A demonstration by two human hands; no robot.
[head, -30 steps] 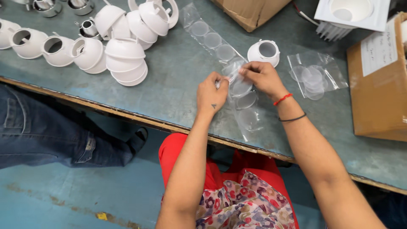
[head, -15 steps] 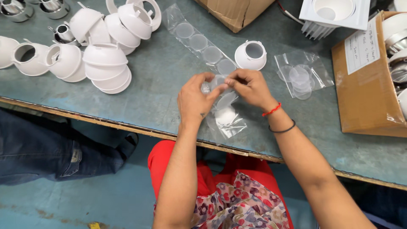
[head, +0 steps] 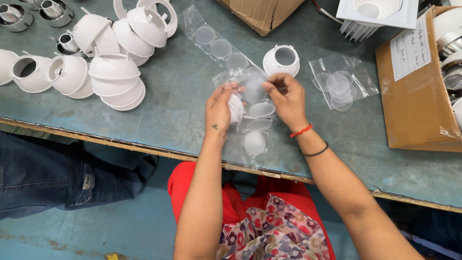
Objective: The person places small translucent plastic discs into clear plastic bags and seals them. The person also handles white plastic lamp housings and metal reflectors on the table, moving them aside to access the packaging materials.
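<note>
Clear plastic strip (head: pixel 250 113) of pocketed round lenses lies across the grey-green table (head: pixel 183 96), its near end hanging just past the front edge. Head view, the only one: left hand (head: pixel 220 107) pinches the strip's left side, fingers closed on the film beside one pocket; right hand (head: pixel 287 98) grips the upper right part, thumb and forefinger narrowed on the film near a disc (head: pixel 255 90). A red thread and a dark band sit on the right wrist. The strip runs on up-left toward the far side, with more discs showing in a row (head: pixel 219 45). Just beyond the right hand stands a white reflector cup (head: pixel 281 60), apart from the fingers. Further right, a small bag (head: pixel 339 82) of loose discs lies flat. Left side of the table carries a stack of white cups (head: pixel 115 72), some nested, some on their sides. A cardboard box (head: pixel 414 91) sits at the right edge, another box (head: pixel 262 12) at the top. Judgement: the film is light, limp and slippery, and will sag or slide if held at one point; the discs look thin, stiff and easy to scratch. Best hold is on the film edges or the seams between pockets, not the lens faces.
</note>
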